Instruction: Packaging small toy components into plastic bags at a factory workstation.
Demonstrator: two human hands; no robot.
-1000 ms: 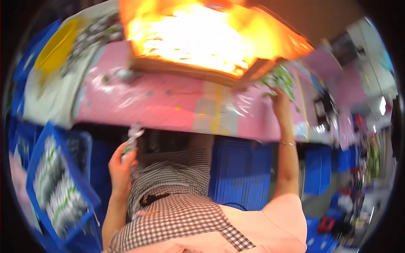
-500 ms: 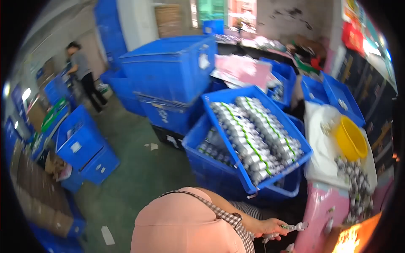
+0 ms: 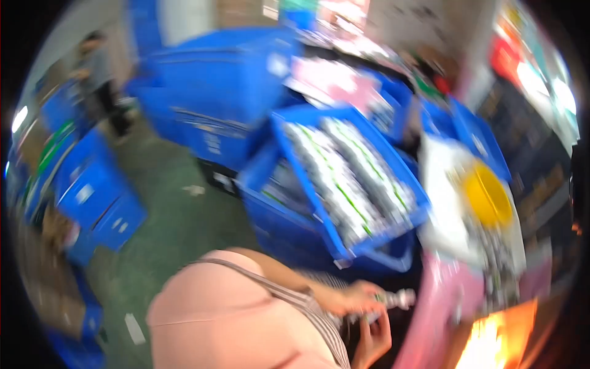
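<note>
My left hand (image 3: 361,299) is closed around a small whitish-silver piece (image 3: 401,299), whose end sticks out to the right past the fingers; blur hides its exact kind. Just below, my right hand (image 3: 376,341) rises from the lower edge with bent fingers close to the left hand. Whether it grips anything is smeared by motion. Beyond both hands, a blue tray (image 3: 419,218) holds long rows of silvery pieces (image 3: 329,178) with green lines along them. It rests tilted on a larger blue bin (image 3: 276,237).
A pink-covered surface (image 3: 424,320) on the right bears a loose heap of silvery pieces (image 3: 496,261). Behind it, a yellow basin (image 3: 487,194) stands on white sheeting (image 3: 439,209). Stacked blue bins (image 3: 227,92) rise at the back. Another person (image 3: 98,77) stands far left.
The whole view has swung, shifting the scene left and up in the picture. My right hand has come into sight beside the left, which still holds the small piece.
</note>
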